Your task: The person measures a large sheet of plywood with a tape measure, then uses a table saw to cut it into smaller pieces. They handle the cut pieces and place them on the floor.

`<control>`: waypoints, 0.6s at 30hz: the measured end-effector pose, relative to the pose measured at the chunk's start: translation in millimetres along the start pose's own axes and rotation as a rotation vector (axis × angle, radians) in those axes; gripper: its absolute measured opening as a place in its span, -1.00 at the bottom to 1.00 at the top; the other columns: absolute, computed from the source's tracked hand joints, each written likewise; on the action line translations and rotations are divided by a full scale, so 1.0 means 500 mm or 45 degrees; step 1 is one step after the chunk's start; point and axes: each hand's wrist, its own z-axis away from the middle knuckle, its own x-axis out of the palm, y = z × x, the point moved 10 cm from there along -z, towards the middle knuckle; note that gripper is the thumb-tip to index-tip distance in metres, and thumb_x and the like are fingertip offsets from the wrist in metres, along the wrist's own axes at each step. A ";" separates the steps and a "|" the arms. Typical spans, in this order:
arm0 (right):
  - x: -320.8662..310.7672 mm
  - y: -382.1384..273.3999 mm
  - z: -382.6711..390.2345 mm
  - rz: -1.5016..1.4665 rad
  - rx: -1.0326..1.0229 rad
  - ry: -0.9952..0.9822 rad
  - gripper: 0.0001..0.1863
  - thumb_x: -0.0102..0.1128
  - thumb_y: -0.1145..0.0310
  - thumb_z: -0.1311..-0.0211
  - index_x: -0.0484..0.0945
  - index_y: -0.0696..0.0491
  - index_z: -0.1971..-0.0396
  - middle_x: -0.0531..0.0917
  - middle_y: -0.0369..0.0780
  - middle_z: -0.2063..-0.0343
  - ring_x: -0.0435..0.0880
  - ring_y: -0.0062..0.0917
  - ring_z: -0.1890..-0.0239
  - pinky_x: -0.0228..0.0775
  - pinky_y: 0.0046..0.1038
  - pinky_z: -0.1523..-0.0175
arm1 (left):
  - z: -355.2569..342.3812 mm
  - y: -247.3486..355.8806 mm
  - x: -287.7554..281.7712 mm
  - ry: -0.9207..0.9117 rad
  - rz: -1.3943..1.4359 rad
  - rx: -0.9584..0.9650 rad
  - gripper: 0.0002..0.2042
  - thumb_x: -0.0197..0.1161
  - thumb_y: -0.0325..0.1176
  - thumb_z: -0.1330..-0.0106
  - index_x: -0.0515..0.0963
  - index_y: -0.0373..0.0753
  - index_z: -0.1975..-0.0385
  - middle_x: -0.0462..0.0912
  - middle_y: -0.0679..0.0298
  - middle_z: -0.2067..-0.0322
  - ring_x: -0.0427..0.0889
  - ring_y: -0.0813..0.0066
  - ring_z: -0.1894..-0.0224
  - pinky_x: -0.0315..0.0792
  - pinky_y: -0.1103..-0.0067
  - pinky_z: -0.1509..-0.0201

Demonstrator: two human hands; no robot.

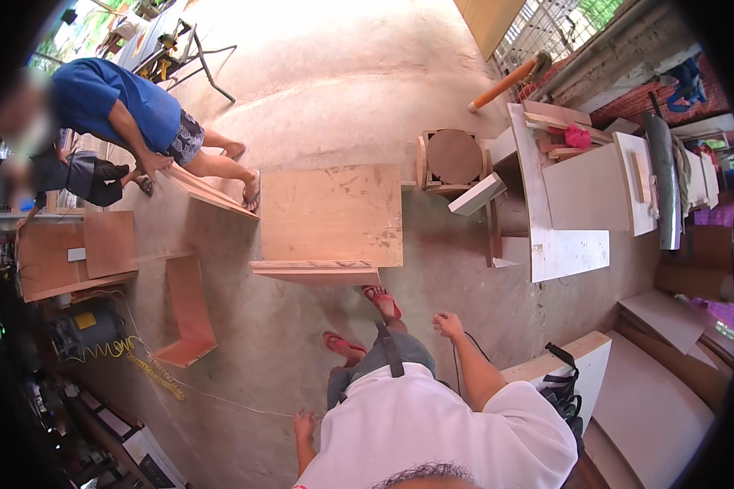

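Note:
My right hand (447, 325) hangs in front of my right side, its fingers curled in with nothing seen in them. Low by my left hip is my left hand (304, 425), small in view, fingers slightly apart and apparently holding nothing. Neither hand touches the wooden box-like panel piece (330, 213) standing on the floor just ahead of my feet. Its flat top is brown and stained, with a layered plywood edge toward me. Nearest my right arm is a white-topped board (595, 375), with a black strap (564, 359) and dark gear on it.
At the left, a person in a blue shirt (114, 102) bends over wooden panels (212, 191); another person (98, 175) crouches behind. A compressor (90, 326) with a yellow coiled hose (155, 371) and an L-shaped wooden piece (189, 314) lie left. Cabinets (587, 187) and a round-topped stool (455, 156) stand right.

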 end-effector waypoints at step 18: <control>0.117 -0.131 -0.006 0.205 -0.157 -0.155 -0.60 0.16 0.13 -0.33 0.56 0.02 -0.07 0.70 -0.28 0.24 0.67 -0.50 0.26 0.46 -0.33 0.20 | -0.060 -0.132 0.027 0.074 0.388 0.417 -0.44 0.22 -0.23 -0.38 0.25 -0.22 -0.33 0.61 0.12 0.00 0.68 0.30 0.12 0.52 0.44 0.17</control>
